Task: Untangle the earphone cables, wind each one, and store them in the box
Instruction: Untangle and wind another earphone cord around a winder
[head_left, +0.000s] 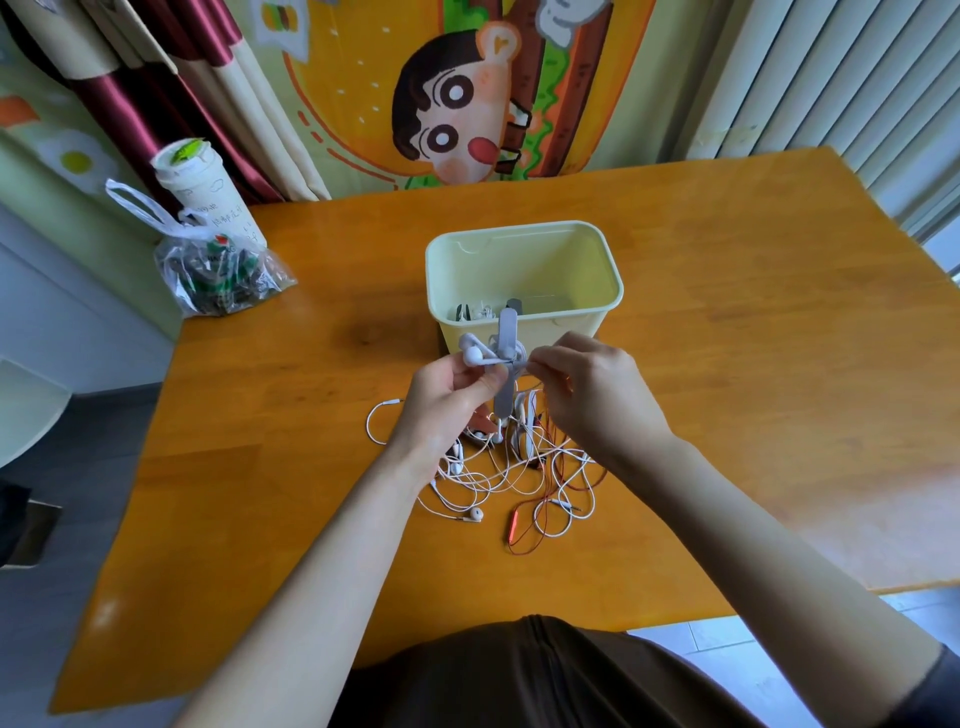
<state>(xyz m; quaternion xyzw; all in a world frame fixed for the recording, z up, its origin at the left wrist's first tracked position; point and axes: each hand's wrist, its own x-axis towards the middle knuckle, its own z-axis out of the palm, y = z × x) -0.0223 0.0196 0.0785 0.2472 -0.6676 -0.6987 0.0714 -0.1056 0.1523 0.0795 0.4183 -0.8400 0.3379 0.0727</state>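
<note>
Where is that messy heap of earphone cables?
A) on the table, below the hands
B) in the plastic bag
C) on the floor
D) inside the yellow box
A: the tangled cables lie on the table, in front of the box, beneath the left hand and right hand, which hold a wound earphone.

Dark brown garment (519, 670), dark sleeve (930, 675)

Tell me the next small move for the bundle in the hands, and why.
Probably fold the grey strap round the wound white earphone. The left hand grips the coil, the right hand pinches its cable beside the strap, and the strap stands straight, not yet closed round it.
</note>
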